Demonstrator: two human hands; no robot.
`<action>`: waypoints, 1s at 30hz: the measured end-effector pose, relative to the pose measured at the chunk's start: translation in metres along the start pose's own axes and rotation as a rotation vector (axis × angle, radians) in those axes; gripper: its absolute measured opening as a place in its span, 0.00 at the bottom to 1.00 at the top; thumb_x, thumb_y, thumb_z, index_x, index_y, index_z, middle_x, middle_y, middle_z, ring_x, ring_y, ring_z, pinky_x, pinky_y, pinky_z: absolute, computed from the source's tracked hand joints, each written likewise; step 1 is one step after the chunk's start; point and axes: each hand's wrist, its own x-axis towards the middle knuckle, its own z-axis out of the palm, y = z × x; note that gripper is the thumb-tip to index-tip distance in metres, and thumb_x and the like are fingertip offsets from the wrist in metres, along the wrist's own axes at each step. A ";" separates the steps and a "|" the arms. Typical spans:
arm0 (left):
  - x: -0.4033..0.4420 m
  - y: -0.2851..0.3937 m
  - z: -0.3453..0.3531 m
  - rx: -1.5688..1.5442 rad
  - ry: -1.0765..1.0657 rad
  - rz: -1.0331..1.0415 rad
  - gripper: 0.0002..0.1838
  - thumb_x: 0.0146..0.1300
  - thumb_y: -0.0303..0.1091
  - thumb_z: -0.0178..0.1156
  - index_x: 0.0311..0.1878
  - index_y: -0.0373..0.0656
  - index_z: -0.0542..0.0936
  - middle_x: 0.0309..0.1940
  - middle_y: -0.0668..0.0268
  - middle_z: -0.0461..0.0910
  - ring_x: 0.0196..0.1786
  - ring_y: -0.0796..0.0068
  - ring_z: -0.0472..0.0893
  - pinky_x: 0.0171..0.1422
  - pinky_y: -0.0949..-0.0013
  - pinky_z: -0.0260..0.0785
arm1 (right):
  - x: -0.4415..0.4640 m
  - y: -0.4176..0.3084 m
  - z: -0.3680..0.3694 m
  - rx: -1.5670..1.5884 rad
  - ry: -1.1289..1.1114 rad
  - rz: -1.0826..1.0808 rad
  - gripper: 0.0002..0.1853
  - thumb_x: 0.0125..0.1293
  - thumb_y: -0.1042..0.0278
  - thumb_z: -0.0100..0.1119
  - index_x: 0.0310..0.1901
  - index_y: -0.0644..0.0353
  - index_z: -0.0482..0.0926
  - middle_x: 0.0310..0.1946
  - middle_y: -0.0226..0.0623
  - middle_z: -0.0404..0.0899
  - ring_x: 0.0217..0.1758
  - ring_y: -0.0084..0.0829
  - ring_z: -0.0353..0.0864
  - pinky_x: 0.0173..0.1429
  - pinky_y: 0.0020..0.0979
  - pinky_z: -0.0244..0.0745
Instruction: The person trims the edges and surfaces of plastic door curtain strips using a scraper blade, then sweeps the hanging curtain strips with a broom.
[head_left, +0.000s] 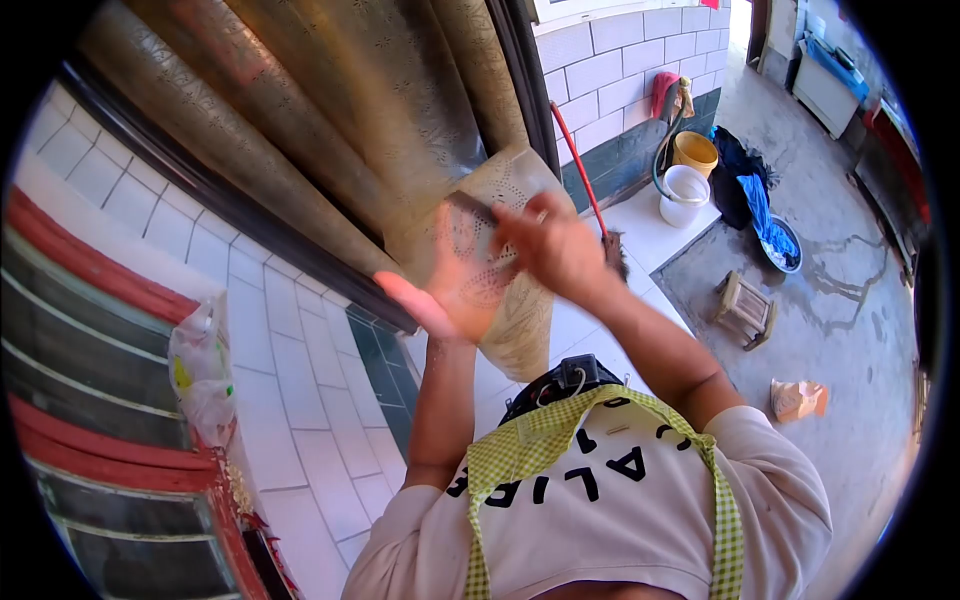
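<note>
A brown patterned curtain hangs in the doorway, its lower part, with small punched-looking dots, spread around my hands. My left hand is held palm up with its fingers apart, in front of the pale lower cloth. Just to its right, my right hand has its fingers curled around a dark, flat strip that reaches over toward my left fingers. Motion blurs the right hand, and what the strip is cannot be made out.
A red-handled broom leans by the tiled wall. Beyond stand a white bucket, a yellow bucket, a basin with blue cloth, a wooden stool and a paper bag. Plastic bags hang at left.
</note>
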 end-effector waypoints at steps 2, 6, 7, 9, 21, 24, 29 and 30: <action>0.001 0.003 0.008 0.296 0.186 -0.018 0.65 0.41 0.86 0.41 0.74 0.44 0.45 0.74 0.68 0.47 0.74 0.50 0.49 0.74 0.48 0.45 | -0.019 -0.030 -0.003 0.008 -0.020 0.076 0.12 0.64 0.59 0.56 0.48 0.44 0.80 0.36 0.39 0.72 0.29 0.42 0.81 0.33 0.41 0.78; -0.002 0.000 0.008 0.246 0.257 0.005 0.67 0.40 0.88 0.37 0.74 0.43 0.45 0.74 0.66 0.46 0.75 0.57 0.48 0.75 0.53 0.43 | -0.011 -0.008 0.003 0.038 0.067 0.090 0.15 0.60 0.67 0.61 0.50 0.49 0.81 0.34 0.43 0.75 0.31 0.42 0.80 0.32 0.38 0.76; -0.002 -0.002 0.007 0.242 0.257 0.007 0.67 0.40 0.88 0.37 0.74 0.43 0.45 0.74 0.66 0.46 0.75 0.57 0.48 0.75 0.53 0.43 | -0.001 0.002 0.000 0.123 0.157 0.135 0.16 0.60 0.67 0.60 0.51 0.49 0.80 0.34 0.44 0.75 0.30 0.43 0.80 0.31 0.39 0.75; 0.002 -0.002 0.004 0.214 0.235 -0.002 0.68 0.39 0.89 0.36 0.74 0.42 0.46 0.74 0.61 0.46 0.75 0.60 0.48 0.75 0.53 0.42 | -0.007 -0.009 0.003 0.047 0.131 0.073 0.16 0.60 0.67 0.61 0.51 0.51 0.81 0.34 0.44 0.75 0.30 0.43 0.80 0.32 0.39 0.76; 0.004 0.000 0.006 0.362 0.308 0.049 0.69 0.39 0.89 0.35 0.74 0.39 0.43 0.75 0.60 0.41 0.76 0.52 0.43 0.76 0.52 0.38 | -0.034 -0.039 0.009 0.217 0.002 -0.039 0.17 0.57 0.66 0.62 0.50 0.44 0.81 0.32 0.40 0.75 0.26 0.42 0.80 0.28 0.40 0.76; -0.003 0.005 -0.002 0.321 0.237 -0.082 0.70 0.37 0.89 0.37 0.74 0.39 0.42 0.75 0.58 0.40 0.75 0.48 0.43 0.76 0.53 0.40 | -0.011 -0.014 0.009 0.115 0.086 -0.011 0.15 0.57 0.72 0.62 0.48 0.52 0.82 0.35 0.42 0.76 0.30 0.41 0.80 0.32 0.37 0.77; 0.002 0.003 0.002 0.329 0.248 -0.049 0.71 0.34 0.90 0.37 0.75 0.45 0.39 0.75 0.56 0.37 0.74 0.54 0.48 0.75 0.56 0.44 | -0.013 -0.036 -0.005 0.063 -0.005 -0.030 0.13 0.59 0.69 0.61 0.48 0.52 0.82 0.34 0.41 0.75 0.30 0.39 0.81 0.32 0.36 0.77; 0.002 0.003 0.004 0.360 0.240 -0.061 0.71 0.34 0.90 0.37 0.75 0.46 0.39 0.75 0.55 0.37 0.74 0.55 0.48 0.75 0.56 0.44 | -0.016 -0.035 -0.002 0.076 0.019 -0.040 0.14 0.60 0.68 0.61 0.48 0.51 0.82 0.34 0.41 0.76 0.29 0.39 0.81 0.32 0.36 0.77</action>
